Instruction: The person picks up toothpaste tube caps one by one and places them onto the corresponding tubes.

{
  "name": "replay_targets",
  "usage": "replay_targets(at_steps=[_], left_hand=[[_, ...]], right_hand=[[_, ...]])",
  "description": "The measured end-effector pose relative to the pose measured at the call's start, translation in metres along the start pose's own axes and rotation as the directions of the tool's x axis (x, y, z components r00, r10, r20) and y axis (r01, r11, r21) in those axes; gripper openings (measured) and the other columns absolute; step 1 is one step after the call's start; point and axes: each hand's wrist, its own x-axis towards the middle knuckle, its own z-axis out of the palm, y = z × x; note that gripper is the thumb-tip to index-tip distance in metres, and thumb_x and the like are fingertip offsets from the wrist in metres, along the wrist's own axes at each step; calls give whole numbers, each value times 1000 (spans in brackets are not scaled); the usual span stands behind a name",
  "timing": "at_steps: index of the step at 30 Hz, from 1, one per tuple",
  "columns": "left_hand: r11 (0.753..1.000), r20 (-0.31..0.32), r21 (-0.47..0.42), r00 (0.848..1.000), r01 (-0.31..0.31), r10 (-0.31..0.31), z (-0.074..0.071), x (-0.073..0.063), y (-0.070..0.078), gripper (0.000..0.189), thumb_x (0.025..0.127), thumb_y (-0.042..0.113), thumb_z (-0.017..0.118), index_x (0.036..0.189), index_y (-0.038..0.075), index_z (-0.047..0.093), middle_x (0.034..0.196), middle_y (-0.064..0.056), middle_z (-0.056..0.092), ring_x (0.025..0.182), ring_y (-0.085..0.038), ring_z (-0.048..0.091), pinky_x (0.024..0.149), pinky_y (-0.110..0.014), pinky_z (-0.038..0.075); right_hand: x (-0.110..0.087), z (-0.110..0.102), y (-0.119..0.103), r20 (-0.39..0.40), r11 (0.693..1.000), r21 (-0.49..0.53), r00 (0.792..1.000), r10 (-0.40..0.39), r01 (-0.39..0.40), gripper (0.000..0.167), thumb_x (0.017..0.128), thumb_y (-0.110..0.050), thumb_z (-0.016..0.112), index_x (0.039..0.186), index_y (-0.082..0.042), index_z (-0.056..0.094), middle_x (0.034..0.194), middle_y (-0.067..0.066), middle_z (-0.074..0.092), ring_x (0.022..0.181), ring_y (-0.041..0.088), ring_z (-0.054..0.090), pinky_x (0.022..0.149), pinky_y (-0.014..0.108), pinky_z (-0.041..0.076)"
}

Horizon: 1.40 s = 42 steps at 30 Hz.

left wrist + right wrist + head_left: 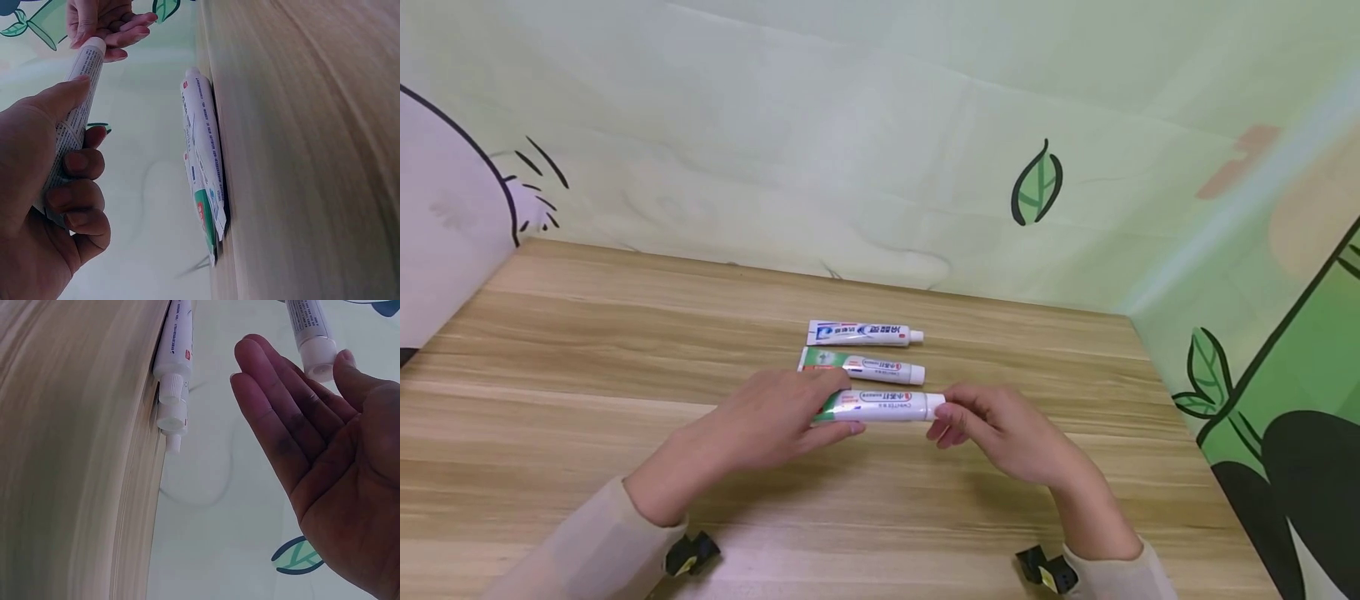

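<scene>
My left hand (782, 412) grips a white toothpaste tube (887, 406) with a green tail end, holding it raised off the table. Its thumb and curled fingers show around the tube in the left wrist view. At the tube's other end, the thumb and index finger of my right hand (1000, 425) are at the white cap (319, 357), while its other fingers extend loosely. Behind the held tube lie a green-and-white toothpaste tube (880, 368) and a white-and-blue one (861, 334). Another tube (174, 347) lies nearer in the right wrist view, hidden in the head view.
Everything lies on a wood-grain table (625, 333). A pale green printed backdrop (850, 150) rises along the table's far edge and right side, with a white cartoon shape (445, 208) at the left.
</scene>
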Motion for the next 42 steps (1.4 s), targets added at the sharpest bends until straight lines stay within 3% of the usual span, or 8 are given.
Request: replay_targets(at_steps=[8,15,20,22,26,28,33,42], left_hand=[[1000,-8,1,1000,-14,14,0,0,0,36,100,51,64,113,18,60,84,8,56,65,-9,48,54,-24,38],[1000,8,-10,1000,-3,3,-1,1,0,36,100,52,64,114,19,59,86,8,57,66,-9,49,54,-24,39],[1000,10,-12,1000,0,0,0,1,-1,37,100,54,63,113,20,58,85,9,57,66,-9,48,54,-24,37],[1000,9,-12,1000,1,-1,1,1,-2,37,100,55,63,112,20,58,86,10,57,66,-9,48,54,-24,37],[1000,3,-16,1000,7,-7,1,1,-3,37,100,55,62,112,21,58,85,10,57,66,-9,48,54,-25,38],[1000,-2,-17,1000,8,-8,1,1,-3,37,100,55,62,112,21,58,85,10,57,66,-9,48,54,-25,39],[1000,-5,-13,1000,4,-4,1,1,-4,36,100,55,61,111,21,57,84,10,56,66,-9,48,53,-25,37],[1000,7,-29,1000,6,-6,0,1,-4,38,100,58,60,112,21,58,81,11,55,63,-8,46,52,-24,37]], right_hand=[[0,2,1,4,1000,11,1000,7,-8,29,111,-16,46,109,4,68,96,19,76,89,36,75,82,44,62],[1,2,1,-3,999,-46,1000,23,-23,38,114,-21,40,104,1,70,91,14,77,85,25,76,82,42,62],[-1,1,-1,-36,994,-81,996,77,-80,50,115,-29,35,99,0,73,91,12,77,86,21,74,84,40,62],[-1,0,-1,-65,991,-90,994,90,-96,48,114,-30,36,106,0,73,93,12,76,86,22,73,83,41,62],[-1,-1,-2,-115,991,-97,990,80,-92,35,110,-27,51,132,-3,64,100,12,74,87,24,72,79,39,61],[-1,-1,-3,-135,992,-101,989,62,-76,41,105,-26,63,140,-6,58,105,10,73,89,23,71,79,36,60],[0,1,-3,-169,994,-108,986,3,-21,60,86,-20,86,138,-8,60,111,7,71,92,17,72,79,30,60],[1,4,-4,-222,990,-138,973,-54,24,43,82,-10,88,120,-8,67,103,4,73,85,13,71,74,30,61]])
